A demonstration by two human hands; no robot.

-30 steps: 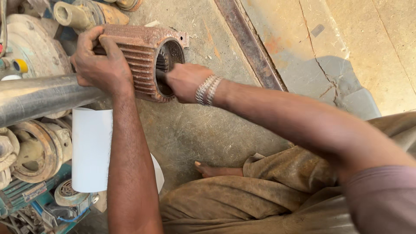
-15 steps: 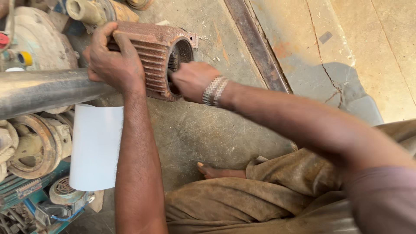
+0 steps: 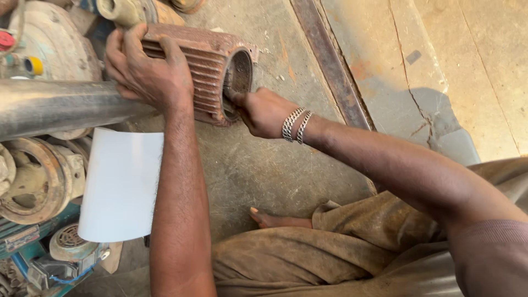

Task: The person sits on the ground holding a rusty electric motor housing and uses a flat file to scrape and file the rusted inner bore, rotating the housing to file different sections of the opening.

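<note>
At the far left lie old pump parts (image 3: 33, 181), and above them a steel pipe (image 3: 60, 107) runs in from the edge; a white sheet (image 3: 121, 184) lies below it. My left hand (image 3: 146, 74) sits on top of the rusty finned housing (image 3: 203, 71), which lies on its side on the concrete floor (image 3: 275, 165) just past the pipe's end. Since a second ago that hand has slid a little along the fins but keeps its clasp: fingers curled over the top, palm pressed down, forearm running straight up from the bottom of the view. So the housing is still being steadied, and it has barely shifted on the floor.

Further right, my right hand (image 3: 264, 113) has drawn back slightly from the housing's round opening; earlier it covered more of the mouth, now the dark bore shows. Its fingertips still reach the rim, closed into a loose fist, and I cannot tell whether they pinch anything. Two bracelets (image 3: 296, 125) ring the wrist, and the arm stretches in from the lower right. A flat iron bar (image 3: 330, 66) lies on the floor beyond.
</note>
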